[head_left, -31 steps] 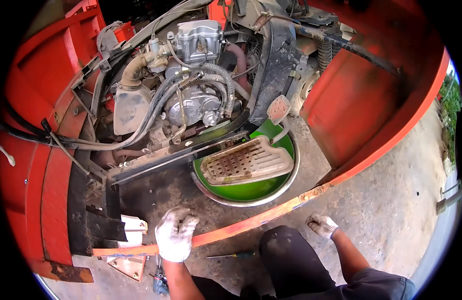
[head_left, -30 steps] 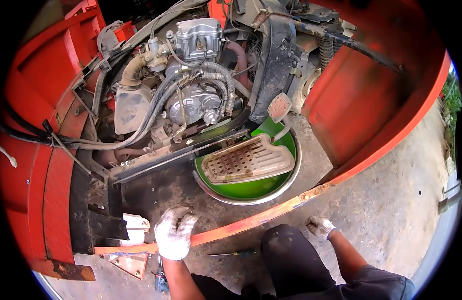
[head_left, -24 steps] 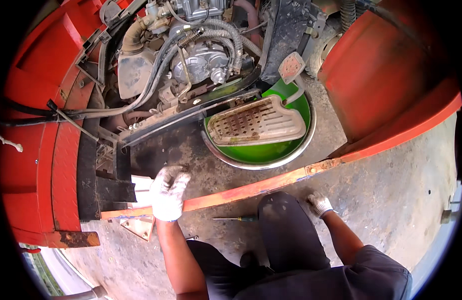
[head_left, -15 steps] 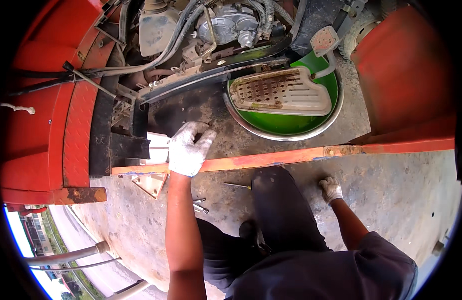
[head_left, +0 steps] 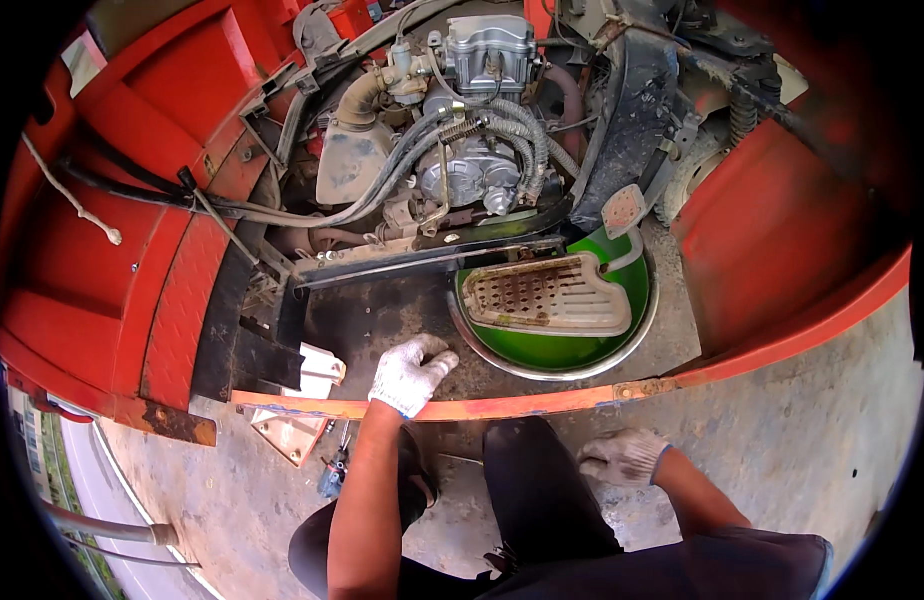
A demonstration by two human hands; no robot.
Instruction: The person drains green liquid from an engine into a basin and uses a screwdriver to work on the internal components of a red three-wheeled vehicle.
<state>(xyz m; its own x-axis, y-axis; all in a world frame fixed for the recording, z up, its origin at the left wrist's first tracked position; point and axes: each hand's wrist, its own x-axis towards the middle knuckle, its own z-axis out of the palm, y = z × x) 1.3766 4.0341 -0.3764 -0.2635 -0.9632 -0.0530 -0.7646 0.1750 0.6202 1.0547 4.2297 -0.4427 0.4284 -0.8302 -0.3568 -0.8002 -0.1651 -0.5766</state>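
My left hand (head_left: 412,374), in a white knit glove, is over the orange rail (head_left: 502,407) of the red vehicle body. Its fingers are curled, and what they hold, if anything, is hidden. Beside it on the left lies a white plate-like part (head_left: 320,368). My right hand (head_left: 624,457), also gloved, is just right of my knee. Its fingers are bent inward, and I cannot make out anything in them. Ahead of the rail, a round green basin (head_left: 542,347) with a metal rim stands under a pale, dirty perforated footrest plate (head_left: 547,295) with a pedal (head_left: 623,210).
An exposed engine (head_left: 472,170) with hoses sits beyond the black frame bar (head_left: 422,255). Red body panels (head_left: 792,230) curve round both sides. A blue-and-black power tool (head_left: 334,474) and a pale triangular bracket (head_left: 289,434) lie on the concrete near my left forearm.
The view has tilted up, showing more of the engine. My right hand has moved left from farther out on the floor, closer to my knee. My left hand stays by the rail.
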